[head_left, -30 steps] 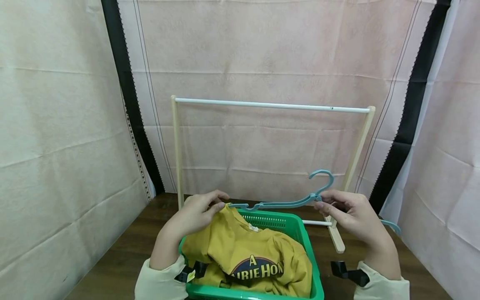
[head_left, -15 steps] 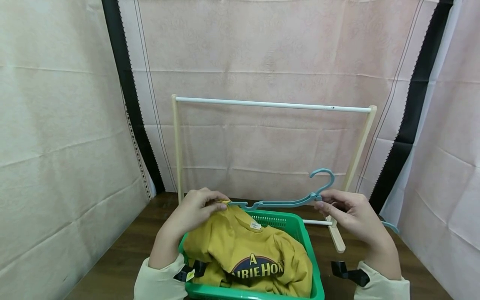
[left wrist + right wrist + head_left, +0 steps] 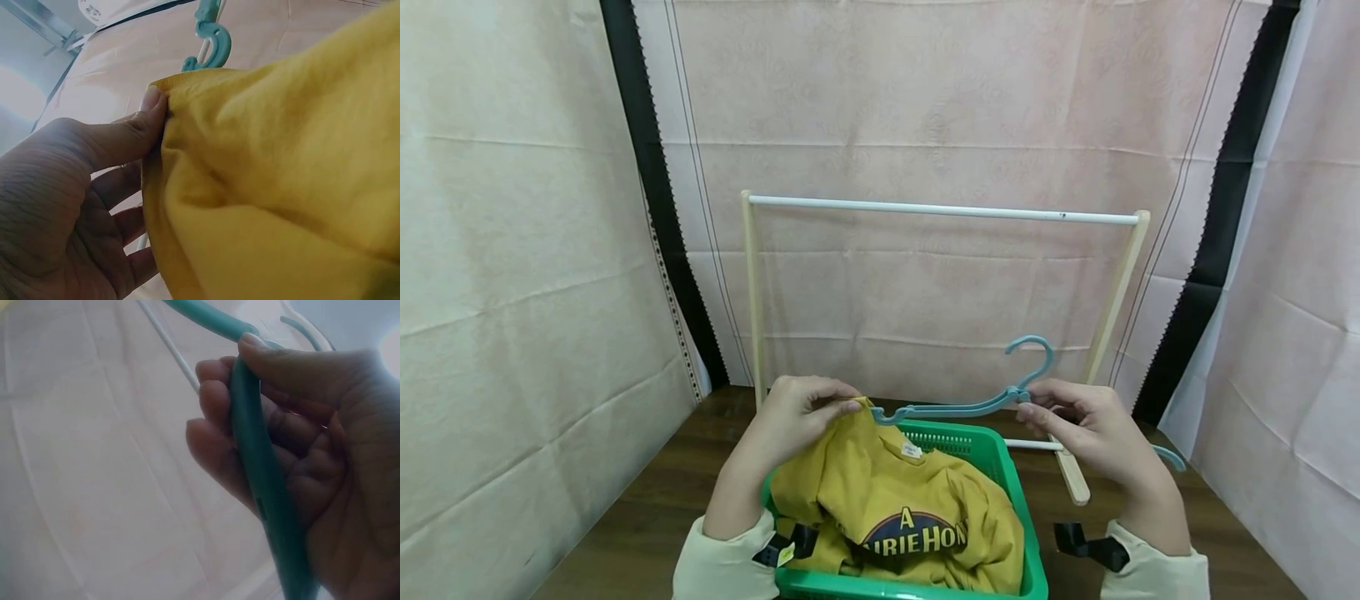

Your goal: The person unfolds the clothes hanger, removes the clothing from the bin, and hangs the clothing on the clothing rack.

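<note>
My left hand (image 3: 801, 417) pinches the neckline of a yellow shirt (image 3: 917, 492) between thumb and fingers, lifting that edge. The rest of the shirt lies bunched in a green basket (image 3: 1030, 533), its dark printed badge facing up. My right hand (image 3: 1082, 421) grips a blue clothes hanger (image 3: 958, 410) near the base of its hook, which points up. The hanger's left end meets the raised neckline, and its tip is hidden by the cloth. In the right wrist view, one arm of the hanger (image 3: 253, 437) runs across the curled fingers.
Behind the basket stands a rack with a white top bar (image 3: 940, 208) and cream posts (image 3: 1116, 300). One rack foot (image 3: 1072, 477) rests on the brown wooden table (image 3: 625, 517) to the right. Pale cloth walls (image 3: 520, 250) enclose the table.
The right hand and hanger have shifted slightly left, so the hanger's left tip is now out of sight at the neckline. The left hand has raised the neckline a little.
</note>
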Action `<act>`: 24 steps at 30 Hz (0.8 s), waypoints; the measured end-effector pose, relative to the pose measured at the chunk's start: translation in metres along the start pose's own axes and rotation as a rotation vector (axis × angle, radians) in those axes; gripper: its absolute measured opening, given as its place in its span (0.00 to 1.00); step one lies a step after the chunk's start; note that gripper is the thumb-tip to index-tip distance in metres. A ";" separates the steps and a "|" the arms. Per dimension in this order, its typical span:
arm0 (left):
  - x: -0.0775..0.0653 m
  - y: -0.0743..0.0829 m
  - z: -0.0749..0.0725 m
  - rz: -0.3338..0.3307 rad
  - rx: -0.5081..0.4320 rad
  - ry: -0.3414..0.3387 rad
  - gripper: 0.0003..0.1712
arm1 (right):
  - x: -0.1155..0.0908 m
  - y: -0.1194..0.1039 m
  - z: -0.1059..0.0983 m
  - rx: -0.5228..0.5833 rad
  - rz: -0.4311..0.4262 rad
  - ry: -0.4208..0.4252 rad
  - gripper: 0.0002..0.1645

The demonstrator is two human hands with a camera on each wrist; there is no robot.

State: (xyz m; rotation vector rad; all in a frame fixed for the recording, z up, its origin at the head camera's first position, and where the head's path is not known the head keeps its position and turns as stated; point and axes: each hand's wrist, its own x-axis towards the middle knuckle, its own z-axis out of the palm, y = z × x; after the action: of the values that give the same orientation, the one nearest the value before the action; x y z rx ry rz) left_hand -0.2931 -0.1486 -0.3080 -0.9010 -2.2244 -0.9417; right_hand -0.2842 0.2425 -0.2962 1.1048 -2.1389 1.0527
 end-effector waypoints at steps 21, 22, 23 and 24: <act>0.002 0.007 0.003 0.031 -0.008 0.046 0.05 | 0.014 -0.010 0.018 0.002 -0.062 0.025 0.15; 0.002 0.008 0.003 0.033 -0.011 0.048 0.05 | 0.014 -0.011 0.018 0.002 -0.063 0.027 0.15; 0.002 0.008 0.004 0.035 -0.013 0.049 0.05 | 0.014 -0.011 0.019 0.000 -0.063 0.029 0.15; 0.002 0.008 0.004 0.040 -0.013 0.051 0.05 | 0.014 -0.011 0.019 -0.001 -0.063 0.030 0.15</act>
State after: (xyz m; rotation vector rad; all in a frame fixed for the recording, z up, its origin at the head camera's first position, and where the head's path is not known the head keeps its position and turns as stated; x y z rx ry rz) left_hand -0.2896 -0.1407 -0.3059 -0.9140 -2.1520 -0.9517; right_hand -0.2842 0.2166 -0.2930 1.1411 -2.0677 1.0334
